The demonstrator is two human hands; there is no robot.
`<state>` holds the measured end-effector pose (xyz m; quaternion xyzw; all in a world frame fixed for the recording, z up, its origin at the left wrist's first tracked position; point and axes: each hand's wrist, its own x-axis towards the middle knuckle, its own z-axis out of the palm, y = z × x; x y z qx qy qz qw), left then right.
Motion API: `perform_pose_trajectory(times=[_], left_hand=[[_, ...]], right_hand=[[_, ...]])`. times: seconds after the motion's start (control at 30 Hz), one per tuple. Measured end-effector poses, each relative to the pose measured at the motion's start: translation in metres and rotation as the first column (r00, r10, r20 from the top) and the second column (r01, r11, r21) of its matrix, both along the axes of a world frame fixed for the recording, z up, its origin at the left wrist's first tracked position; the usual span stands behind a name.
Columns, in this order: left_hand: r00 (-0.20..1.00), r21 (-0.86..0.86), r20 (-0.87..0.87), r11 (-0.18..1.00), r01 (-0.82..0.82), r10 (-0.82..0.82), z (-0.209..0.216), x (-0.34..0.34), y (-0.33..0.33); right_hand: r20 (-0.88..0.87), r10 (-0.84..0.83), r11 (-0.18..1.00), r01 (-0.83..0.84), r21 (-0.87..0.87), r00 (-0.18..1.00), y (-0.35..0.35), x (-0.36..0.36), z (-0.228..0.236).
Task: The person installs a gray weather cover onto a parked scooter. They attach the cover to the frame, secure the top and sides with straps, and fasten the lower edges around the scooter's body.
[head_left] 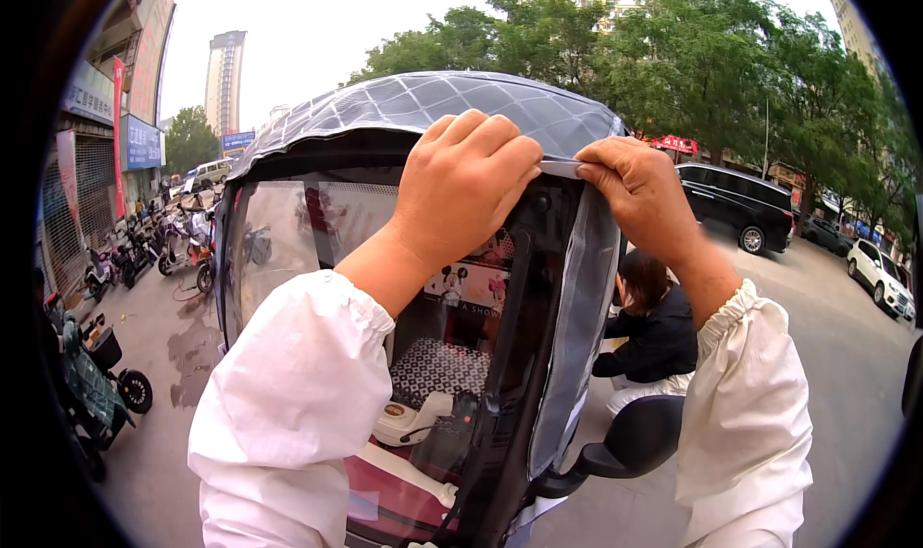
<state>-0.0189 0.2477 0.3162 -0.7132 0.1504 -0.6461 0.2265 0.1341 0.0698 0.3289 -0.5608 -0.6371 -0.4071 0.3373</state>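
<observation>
A grey quilted cover (423,101) with pale diamond stitching lies over the roof of a small enclosed vehicle with a clear windshield (279,226). At the windshield's upper right corner, my left hand (471,178) is closed with its fingers curled over the cover's front edge. A little to the right, my right hand (639,187) pinches the end of the same edge, thumb below. A narrow grey strip of edging shows between the two hands. From there a grey side flap (582,327) hangs down the door side. What lies under my left fingers is partly hidden.
A person in dark clothes (659,327) crouches close by on the right, behind the black side mirror (639,437). Scooters (173,236) line the left side. A black van (735,202) and a white car (880,274) stand at the right. Behind the windshield is a patterned seat (437,370).
</observation>
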Motion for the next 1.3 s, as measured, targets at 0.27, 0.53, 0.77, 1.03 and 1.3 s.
perform_pose_trajectory(times=[0.27,0.53,0.77,1.03,1.3], left_hand=[[0.895,-0.639,0.008,0.686,0.348,-0.446,-0.025,0.047,-0.042],[0.889,-0.674,0.184,0.604,0.424,-0.419,-0.032,0.066,-0.055],[0.888,-0.628,0.207,0.640,0.443,-0.411,-0.036,0.068,-0.051],[0.780,-0.711,0.193,0.463,0.529,-0.596,-0.038,0.068,-0.042],[0.726,-0.845,0.172,0.280,0.456,-0.666,-0.035,0.058,-0.049]], right_hand=[[-0.218,0.133,0.987,-0.150,-0.062,0.967,-0.012,0.003,0.000],[-0.272,0.234,0.972,-0.228,0.052,0.933,-0.012,0.016,-0.009],[-0.292,0.273,0.962,-0.265,0.068,0.917,-0.005,0.023,-0.011],[-0.241,0.264,0.965,-0.254,0.071,0.934,-0.006,0.020,-0.012],[-0.154,0.236,0.970,-0.224,0.093,0.960,-0.006,0.017,-0.013]])
